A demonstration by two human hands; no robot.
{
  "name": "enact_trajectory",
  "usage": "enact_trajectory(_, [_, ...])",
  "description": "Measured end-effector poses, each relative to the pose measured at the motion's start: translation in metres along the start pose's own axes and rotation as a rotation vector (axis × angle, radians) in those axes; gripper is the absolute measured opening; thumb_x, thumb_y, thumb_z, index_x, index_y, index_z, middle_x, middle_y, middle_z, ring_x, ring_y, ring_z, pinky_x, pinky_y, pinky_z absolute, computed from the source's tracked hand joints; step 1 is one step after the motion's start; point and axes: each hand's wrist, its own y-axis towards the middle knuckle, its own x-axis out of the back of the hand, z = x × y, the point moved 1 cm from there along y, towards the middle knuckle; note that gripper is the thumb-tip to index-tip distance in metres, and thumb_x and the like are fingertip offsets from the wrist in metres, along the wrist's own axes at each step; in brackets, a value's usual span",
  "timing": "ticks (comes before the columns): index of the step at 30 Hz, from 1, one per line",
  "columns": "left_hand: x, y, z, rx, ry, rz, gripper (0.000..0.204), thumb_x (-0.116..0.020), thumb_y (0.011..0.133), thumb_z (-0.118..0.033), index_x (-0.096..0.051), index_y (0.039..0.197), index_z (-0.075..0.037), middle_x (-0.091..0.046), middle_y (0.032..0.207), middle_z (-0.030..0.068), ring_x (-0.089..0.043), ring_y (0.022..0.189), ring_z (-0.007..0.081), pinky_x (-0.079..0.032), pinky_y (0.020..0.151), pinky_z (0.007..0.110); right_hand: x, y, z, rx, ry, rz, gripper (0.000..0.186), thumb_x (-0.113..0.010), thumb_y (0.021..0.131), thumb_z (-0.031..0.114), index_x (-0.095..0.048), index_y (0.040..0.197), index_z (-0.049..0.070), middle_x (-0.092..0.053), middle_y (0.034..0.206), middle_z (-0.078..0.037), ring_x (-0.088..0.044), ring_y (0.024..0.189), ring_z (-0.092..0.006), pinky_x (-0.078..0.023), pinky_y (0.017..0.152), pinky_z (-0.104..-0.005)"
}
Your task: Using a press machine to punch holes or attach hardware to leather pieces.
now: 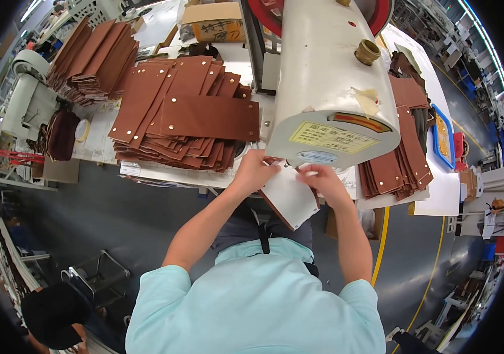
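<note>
A brown leather panel (291, 198) lies pale side up under the head of a large cream riveting machine (334, 71), its near end sticking out toward me with small metal studs at the corners. My left hand (254, 174) grips the panel's left edge, close to the machine head. At its right edge, my right hand (324, 182) has its fingers pinched together on the panel; the fingertips are slightly blurred. The machine head hides the panel's far end.
Left of the machine lies a heap of riveted brown panels (196, 88), with stacked leather pieces (100, 62) behind. More riveted panels (398, 156) lie on the right, beside a blue tray (444, 137) of small brass-coloured parts. A cardboard box (213, 22) stands at the back.
</note>
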Motion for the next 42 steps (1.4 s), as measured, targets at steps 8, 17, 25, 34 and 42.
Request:
enact_trajectory(8, [0.035,-0.068,0.008,0.038,-0.371,-0.188,0.051,-0.062,0.087,0.004,-0.05,0.135,-0.006,-0.062,0.09,0.0041,-0.063,0.075,0.0099,-0.05,0.064,0.024,0.057,-0.038,-0.02,0.018,-0.264,0.253,0.018,-0.079,0.081,0.01,-0.069,0.092,0.0,-0.065,0.078,0.001,-0.057,0.07,-0.0076,-0.047,0.064,-0.0239])
enact_trajectory(17, [0.078,-0.114,0.014,0.258,-0.11,0.289,0.035,-0.074,0.082,-0.006,-0.066,0.116,0.001,-0.07,0.101,0.0081,-0.066,0.091,0.0125,-0.052,0.079,0.028,0.002,0.011,0.018,0.255,-0.096,-0.182,0.035,-0.076,0.082,0.006,-0.067,0.115,-0.001,-0.07,0.106,-0.009,-0.064,0.097,-0.0179,-0.053,0.086,-0.0311])
enact_trajectory(25, [0.011,-0.034,-0.012,0.034,0.042,0.137,0.038,-0.068,0.088,-0.014,-0.064,0.125,-0.006,-0.07,0.093,0.0115,-0.065,0.077,0.0178,-0.052,0.073,0.032,-0.021,0.038,0.016,0.409,-0.283,-0.128,0.044,-0.079,0.075,-0.001,-0.067,0.117,0.003,-0.069,0.114,-0.009,-0.063,0.103,-0.0214,-0.053,0.088,-0.034])
enact_trajectory(34, [0.004,-0.018,-0.019,0.095,0.213,0.071,0.036,-0.067,0.086,-0.012,-0.069,0.122,-0.007,-0.068,0.076,0.0118,-0.063,0.068,0.0209,-0.05,0.068,0.032,-0.009,0.032,0.023,0.272,-0.072,-0.059,0.046,-0.083,0.067,-0.001,-0.066,0.109,0.002,-0.066,0.106,-0.006,-0.061,0.097,-0.0192,-0.051,0.085,-0.0323])
enact_trajectory(42, [-0.001,-0.025,-0.011,0.04,0.038,-0.079,0.038,-0.07,0.086,-0.009,-0.065,0.124,-0.004,-0.061,0.071,0.0034,-0.057,0.065,0.0111,-0.047,0.064,0.027,0.004,0.0,0.02,0.177,-0.001,0.079,0.039,-0.079,0.073,-0.002,-0.066,0.11,-0.001,-0.07,0.102,-0.008,-0.065,0.088,-0.0168,-0.053,0.08,-0.0295])
